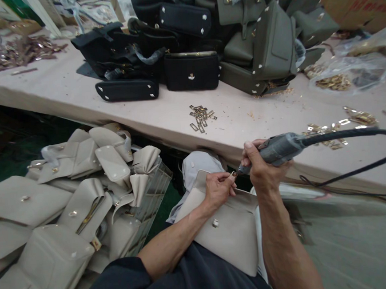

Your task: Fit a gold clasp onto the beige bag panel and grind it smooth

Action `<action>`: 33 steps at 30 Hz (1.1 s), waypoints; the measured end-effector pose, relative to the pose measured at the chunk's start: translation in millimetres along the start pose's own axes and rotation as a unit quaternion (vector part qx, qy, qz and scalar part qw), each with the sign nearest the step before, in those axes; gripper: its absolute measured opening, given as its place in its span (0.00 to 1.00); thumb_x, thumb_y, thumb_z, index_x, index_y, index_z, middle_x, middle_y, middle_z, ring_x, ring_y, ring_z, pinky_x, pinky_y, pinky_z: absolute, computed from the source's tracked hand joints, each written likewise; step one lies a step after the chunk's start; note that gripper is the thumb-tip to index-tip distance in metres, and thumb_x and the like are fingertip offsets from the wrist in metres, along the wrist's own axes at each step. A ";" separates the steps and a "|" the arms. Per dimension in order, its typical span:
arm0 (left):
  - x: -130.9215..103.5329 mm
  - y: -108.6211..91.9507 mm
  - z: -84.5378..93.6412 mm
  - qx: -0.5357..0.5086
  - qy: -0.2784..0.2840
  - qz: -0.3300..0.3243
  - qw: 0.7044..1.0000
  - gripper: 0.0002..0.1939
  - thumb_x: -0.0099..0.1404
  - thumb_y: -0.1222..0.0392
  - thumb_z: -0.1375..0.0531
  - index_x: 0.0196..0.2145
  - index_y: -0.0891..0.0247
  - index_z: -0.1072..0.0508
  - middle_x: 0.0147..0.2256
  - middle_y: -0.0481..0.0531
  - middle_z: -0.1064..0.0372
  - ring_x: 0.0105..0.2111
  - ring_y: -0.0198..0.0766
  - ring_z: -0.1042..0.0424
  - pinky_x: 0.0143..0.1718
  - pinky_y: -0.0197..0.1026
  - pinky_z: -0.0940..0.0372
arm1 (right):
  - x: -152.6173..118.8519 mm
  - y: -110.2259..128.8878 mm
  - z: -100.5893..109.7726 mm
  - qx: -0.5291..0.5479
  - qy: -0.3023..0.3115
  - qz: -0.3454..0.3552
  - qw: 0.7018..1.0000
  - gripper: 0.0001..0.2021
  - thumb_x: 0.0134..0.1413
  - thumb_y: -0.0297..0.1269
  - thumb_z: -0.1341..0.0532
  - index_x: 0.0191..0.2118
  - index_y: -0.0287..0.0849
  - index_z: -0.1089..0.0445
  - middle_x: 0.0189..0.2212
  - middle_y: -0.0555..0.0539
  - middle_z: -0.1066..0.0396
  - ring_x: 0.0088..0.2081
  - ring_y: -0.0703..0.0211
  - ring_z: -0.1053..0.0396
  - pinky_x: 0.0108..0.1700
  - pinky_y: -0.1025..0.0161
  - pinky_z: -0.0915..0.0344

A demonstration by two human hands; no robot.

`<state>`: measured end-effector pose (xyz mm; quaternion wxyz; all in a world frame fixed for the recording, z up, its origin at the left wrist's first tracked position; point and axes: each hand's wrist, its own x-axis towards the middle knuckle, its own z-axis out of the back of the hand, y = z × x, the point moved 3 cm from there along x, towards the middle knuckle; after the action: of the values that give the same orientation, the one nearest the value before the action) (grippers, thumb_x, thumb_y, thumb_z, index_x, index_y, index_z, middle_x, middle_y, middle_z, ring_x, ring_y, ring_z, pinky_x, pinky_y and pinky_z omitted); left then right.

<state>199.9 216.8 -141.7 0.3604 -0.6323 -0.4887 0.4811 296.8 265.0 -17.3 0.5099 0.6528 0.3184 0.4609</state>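
Observation:
A cream handbag (227,235) with a small metal clasp on its front lies across my lap. My right hand (263,168) is wrapped round a grey electric screwdriver (282,148), whose black cable runs off to the right. The tool's tip points left and down at a small metal fitting (233,175) near the bag's upper edge. My left hand (218,189) pinches that fitting between thumb and fingers. Whether the tip touches the fitting, I cannot tell.
Cream bags (68,256) fill a crate on the left. Black bags (192,71) and olive bags (265,49) are piled on the table (164,115). Small metal plates (201,116) and gold fittings (329,134) lie nearer me. A pale bin (357,234) stands at right.

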 end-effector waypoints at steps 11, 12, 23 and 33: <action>-2.8 3.4 0.9 0.008 -0.007 -0.004 1.000 0.19 0.61 0.47 0.31 0.33 0.70 0.20 0.23 0.54 0.26 0.14 0.30 0.36 0.15 0.32 0.43 | 0.2 -0.7 2.6 -0.044 0.035 -0.006 0.998 0.11 0.56 0.44 0.30 0.34 0.44 0.29 0.22 0.51 0.30 0.18 0.63 0.35 0.21 0.63 0.35; -3.3 3.3 0.7 0.004 -0.009 -0.003 1.000 0.19 0.60 0.47 0.31 0.33 0.70 0.20 0.22 0.54 0.26 0.13 0.30 0.37 0.15 0.32 0.44 | 0.5 -0.1 2.1 -0.050 0.040 -0.005 0.998 0.12 0.56 0.45 0.30 0.34 0.43 0.29 0.22 0.51 0.30 0.18 0.63 0.35 0.21 0.63 0.35; -4.3 7.8 2.3 -0.025 -0.004 -0.012 1.000 0.20 0.58 0.46 0.30 0.33 0.70 0.21 0.23 0.53 0.26 0.14 0.29 0.38 0.15 0.33 0.44 | 8.2 -4.9 -5.0 -0.113 0.018 -0.022 0.993 0.15 0.56 0.48 0.31 0.33 0.40 0.27 0.22 0.49 0.28 0.20 0.62 0.33 0.24 0.65 0.32; -3.5 15.6 2.7 -0.023 -0.011 0.002 1.000 0.18 0.58 0.49 0.30 0.33 0.71 0.20 0.22 0.53 0.26 0.16 0.29 0.38 0.17 0.32 0.46 | 13.5 -9.6 -9.7 -0.123 0.022 -0.025 0.992 0.15 0.54 0.49 0.31 0.33 0.41 0.27 0.24 0.48 0.28 0.23 0.59 0.30 0.25 0.64 0.32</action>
<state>201.3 209.3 -155.9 0.3392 -0.6362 -0.5023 0.4774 293.3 283.3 -22.2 0.5905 0.5664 0.2872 0.4980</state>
